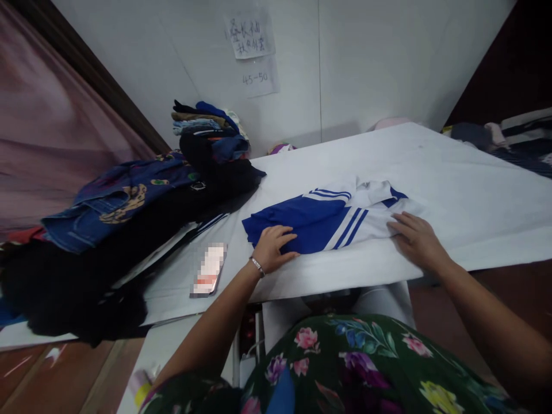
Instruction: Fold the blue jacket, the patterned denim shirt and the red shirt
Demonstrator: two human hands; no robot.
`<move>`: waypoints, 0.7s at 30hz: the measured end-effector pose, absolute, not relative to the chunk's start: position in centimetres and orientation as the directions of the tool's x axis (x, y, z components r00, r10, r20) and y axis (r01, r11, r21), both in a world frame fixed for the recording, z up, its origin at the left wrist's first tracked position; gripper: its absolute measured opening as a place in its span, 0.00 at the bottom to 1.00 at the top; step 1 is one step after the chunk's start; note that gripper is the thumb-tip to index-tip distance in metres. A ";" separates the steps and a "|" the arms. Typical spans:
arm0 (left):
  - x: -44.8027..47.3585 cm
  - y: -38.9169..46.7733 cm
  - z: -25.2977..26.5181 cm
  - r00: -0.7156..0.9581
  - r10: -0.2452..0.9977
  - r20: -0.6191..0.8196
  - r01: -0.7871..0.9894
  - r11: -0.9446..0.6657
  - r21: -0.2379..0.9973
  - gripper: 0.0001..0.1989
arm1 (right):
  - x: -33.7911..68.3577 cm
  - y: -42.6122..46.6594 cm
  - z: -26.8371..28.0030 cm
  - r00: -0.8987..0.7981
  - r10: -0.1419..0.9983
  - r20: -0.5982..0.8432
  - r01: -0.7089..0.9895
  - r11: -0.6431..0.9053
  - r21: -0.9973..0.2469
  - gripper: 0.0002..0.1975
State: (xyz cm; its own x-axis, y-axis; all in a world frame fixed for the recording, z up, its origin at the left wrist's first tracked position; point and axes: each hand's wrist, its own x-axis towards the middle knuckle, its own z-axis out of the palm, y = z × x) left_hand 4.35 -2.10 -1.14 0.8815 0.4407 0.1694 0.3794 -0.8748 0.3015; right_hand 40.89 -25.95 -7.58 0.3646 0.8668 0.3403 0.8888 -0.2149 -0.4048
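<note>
A blue and white jacket [297, 221] with striped bands lies folded on the white-covered table [466, 201], its white collar towards the right. My left hand [273, 247] rests on the blue end near the front edge, fingers spread and holding nothing. At the white end, my right hand [416, 238] lies with its fingers stretched out, the fingertips touching the cloth beside the collar. A bracelet circles my left wrist. The underside of the jacket is hidden.
A heap of dark clothes [168, 207] with a denim piece [125, 192] covers the left side. Behind it stands a stack of folded clothes [211, 129]. A phone [209, 269] lies left of my left hand. Handwritten paper signs [250, 34] hang on the wall.
</note>
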 end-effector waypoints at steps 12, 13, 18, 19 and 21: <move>3.5 -1.6 -3.7 0.684 0.690 0.237 0.551 -0.701 0.452 0.13 | 42.1 -22.9 -5.8 0.570 0.745 0.346 0.744 -0.289 -0.603 0.14; 3.5 -1.6 -3.6 0.668 0.704 0.241 0.572 -0.693 0.439 0.13 | 42.2 -22.8 -5.8 0.582 0.735 0.349 0.735 -0.291 -0.612 0.14; 3.2 -1.6 -3.6 0.719 0.661 0.214 0.599 -0.746 0.291 0.14 | 42.9 -22.7 -6.8 0.386 0.843 0.375 0.832 -0.143 -0.536 0.15; 3.1 -1.6 -3.6 0.729 0.655 0.201 0.600 -0.752 0.274 0.14 | 43.2 -22.9 -7.0 0.330 0.866 0.375 0.855 -0.107 -0.507 0.17; 3.2 -1.4 -3.5 0.718 0.670 0.190 0.620 -0.739 0.263 0.14 | 43.8 -23.2 -7.3 0.265 0.884 0.386 0.883 -0.061 -0.466 0.20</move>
State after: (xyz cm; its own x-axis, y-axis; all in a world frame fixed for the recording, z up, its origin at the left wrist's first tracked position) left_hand 3.17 -1.41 -3.52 0.7176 0.6699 0.1905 0.6200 -0.7391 0.2633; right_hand 43.80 -23.25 -7.34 0.2652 0.8835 0.3860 0.8826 -0.0613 -0.4661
